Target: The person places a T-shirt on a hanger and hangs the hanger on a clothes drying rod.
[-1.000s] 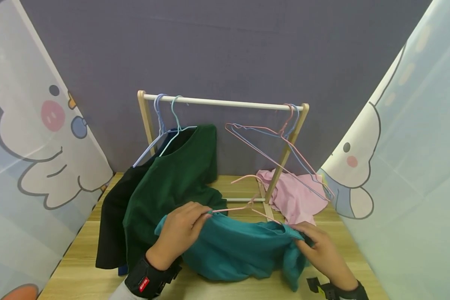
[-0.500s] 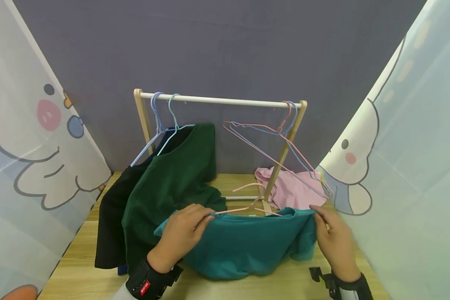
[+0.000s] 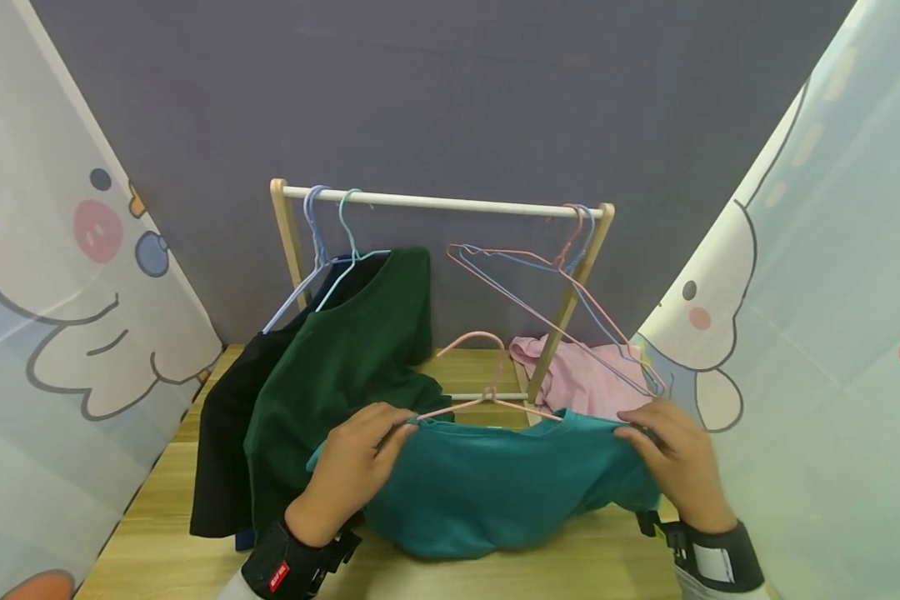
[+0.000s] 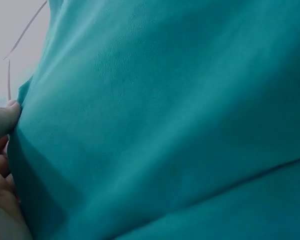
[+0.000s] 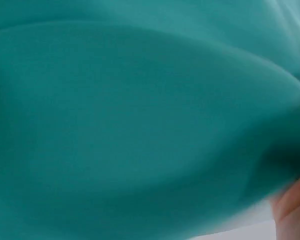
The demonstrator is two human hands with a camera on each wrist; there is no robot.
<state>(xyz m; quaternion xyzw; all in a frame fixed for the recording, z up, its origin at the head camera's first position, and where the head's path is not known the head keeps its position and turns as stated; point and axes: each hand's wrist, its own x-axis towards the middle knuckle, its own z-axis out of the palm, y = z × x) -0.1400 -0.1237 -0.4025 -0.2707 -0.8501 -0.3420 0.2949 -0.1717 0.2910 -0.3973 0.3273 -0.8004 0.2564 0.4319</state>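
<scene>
A teal shirt [image 3: 487, 483] hangs between my two hands above the table, its neckline facing up. Out of the neckline rises a pink hanger [image 3: 489, 397], hook upward, with both arms running into the shoulders of the shirt. My left hand [image 3: 356, 458] pinches the left shoulder, where the hanger's arm meets the cloth. At the other shoulder my right hand [image 3: 678, 458] pinches the top edge of the fabric between thumb and fingers. Teal cloth fills most of both wrist views; the left thumb [image 4: 5, 119] shows at its edge.
Behind stands a small rack with a white rail [image 3: 442, 202]. A dark green shirt [image 3: 345, 375] and a black garment [image 3: 225, 458] hang at its left. Bare pink and blue hangers [image 3: 562, 267] hang at its right. A pink garment [image 3: 585, 383] lies on the table [image 3: 157, 533].
My right hand has moved right and up, stretching the teal shirt's right shoulder outward. The pink hanger has turned more upright and shifted slightly left. My left hand has stayed nearly in place.
</scene>
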